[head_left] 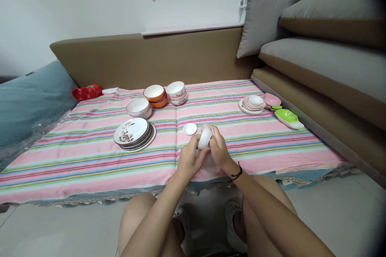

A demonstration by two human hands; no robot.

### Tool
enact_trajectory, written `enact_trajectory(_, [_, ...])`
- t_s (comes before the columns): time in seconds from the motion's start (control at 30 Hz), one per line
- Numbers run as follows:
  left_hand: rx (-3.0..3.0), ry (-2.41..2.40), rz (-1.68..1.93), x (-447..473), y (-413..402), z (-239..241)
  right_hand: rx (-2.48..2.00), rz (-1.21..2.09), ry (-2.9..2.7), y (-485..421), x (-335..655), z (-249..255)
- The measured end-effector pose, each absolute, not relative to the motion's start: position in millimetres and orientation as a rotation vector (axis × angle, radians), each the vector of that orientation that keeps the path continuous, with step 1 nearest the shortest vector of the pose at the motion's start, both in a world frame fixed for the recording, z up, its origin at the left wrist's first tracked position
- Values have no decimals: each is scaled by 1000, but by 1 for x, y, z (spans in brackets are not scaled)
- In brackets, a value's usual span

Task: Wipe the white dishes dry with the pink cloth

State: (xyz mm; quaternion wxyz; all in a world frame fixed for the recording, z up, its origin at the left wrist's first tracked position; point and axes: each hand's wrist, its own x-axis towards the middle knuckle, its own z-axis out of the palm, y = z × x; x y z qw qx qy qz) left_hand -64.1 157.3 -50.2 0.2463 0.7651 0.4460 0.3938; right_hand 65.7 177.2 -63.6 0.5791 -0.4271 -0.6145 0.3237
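Observation:
Both hands meet near the front edge of the cloth, around a small white bowl [204, 138] tilted on its side. My left hand [191, 156] is closed on the bowl's left side, thumb pointing inward. Closed at its right side, my right hand [219, 149] wears a dark cord on the wrist; its fingertips are partly hidden. Translucent, crinkled wrapping [210, 165] hangs around and below the bowl. Just beyond my left hand, a small white dish [189, 129] rests on the striped cloth [164, 160].
Left stand a stack of flower-patterned plates [129, 130], white bowls [138, 107], orange bowls [154, 93] and patterned bowls [176, 90]. Right are stacked small dishes [252, 103], a pink bowl [272, 100] and a green dish [287, 116]. A red bundle [88, 92] lies far left; cushions [325, 56] flank the right.

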Motion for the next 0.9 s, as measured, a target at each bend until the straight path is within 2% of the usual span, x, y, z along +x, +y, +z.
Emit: enact_trajectory(0.9, [2055, 1243, 1070, -62, 159, -54, -1050, 723, -1495, 179, 71, -62])
